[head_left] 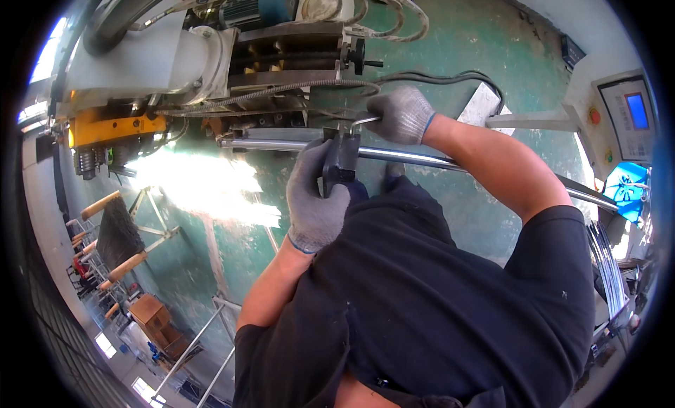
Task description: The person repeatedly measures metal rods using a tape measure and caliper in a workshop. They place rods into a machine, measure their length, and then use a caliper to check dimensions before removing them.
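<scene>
A dark metal block (342, 157) sits on a long shiny metal rod (415, 156) that runs across in front of me. My left hand (314, 201), in a grey knit glove, is closed around the block's left side, thumb toward its near end. Gloved the same way, my right hand (402, 115) grips a bent metal hex key (365, 120) just beyond the rod. The key's short end reaches down at the block's far end; whether it sits in a screw there, I cannot tell.
A machine with a white housing (140, 70), a yellow block (112, 129) and a black handwheel (357, 56) stands far left. Cables (450, 78) cross the green floor. At right is a control panel (626, 116) with a blue screen. Near left stands a metal frame (193, 345).
</scene>
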### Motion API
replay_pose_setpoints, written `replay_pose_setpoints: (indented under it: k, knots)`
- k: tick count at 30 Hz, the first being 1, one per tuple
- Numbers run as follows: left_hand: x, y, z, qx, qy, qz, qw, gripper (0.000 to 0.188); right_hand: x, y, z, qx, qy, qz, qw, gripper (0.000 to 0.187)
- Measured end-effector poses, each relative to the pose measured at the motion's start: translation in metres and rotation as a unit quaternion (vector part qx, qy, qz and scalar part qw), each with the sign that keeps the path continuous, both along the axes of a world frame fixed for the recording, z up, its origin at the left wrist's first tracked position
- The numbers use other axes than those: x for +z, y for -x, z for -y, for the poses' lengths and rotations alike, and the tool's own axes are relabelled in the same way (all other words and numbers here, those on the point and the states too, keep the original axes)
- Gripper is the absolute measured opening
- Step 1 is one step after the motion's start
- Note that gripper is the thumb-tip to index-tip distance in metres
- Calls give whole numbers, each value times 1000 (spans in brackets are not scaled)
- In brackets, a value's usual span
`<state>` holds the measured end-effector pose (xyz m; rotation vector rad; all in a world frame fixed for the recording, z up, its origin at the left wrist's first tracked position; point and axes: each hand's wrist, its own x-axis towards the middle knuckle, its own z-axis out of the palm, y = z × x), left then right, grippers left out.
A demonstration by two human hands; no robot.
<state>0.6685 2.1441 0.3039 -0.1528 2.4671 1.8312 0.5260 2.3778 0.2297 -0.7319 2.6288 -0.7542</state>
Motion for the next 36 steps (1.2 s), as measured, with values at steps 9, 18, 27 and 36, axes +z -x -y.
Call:
replay_pose_setpoints:
  k: [9,18,27,36]
  knots:
    - [11,9,2,-41,43,-43,997,62,-55,39,30,63,162,-92,980,32]
    - [18,14,1,-34,58,13,998,60,-56,36,34,56,176,-72,980,28]
    - [10,9,4,-31,75,-33,996,58,-49,39,34,59,156,-94,981,34]
    - [12,8,4,-31,65,-18,997,60,-49,38,31,56,132,-78,987,33]
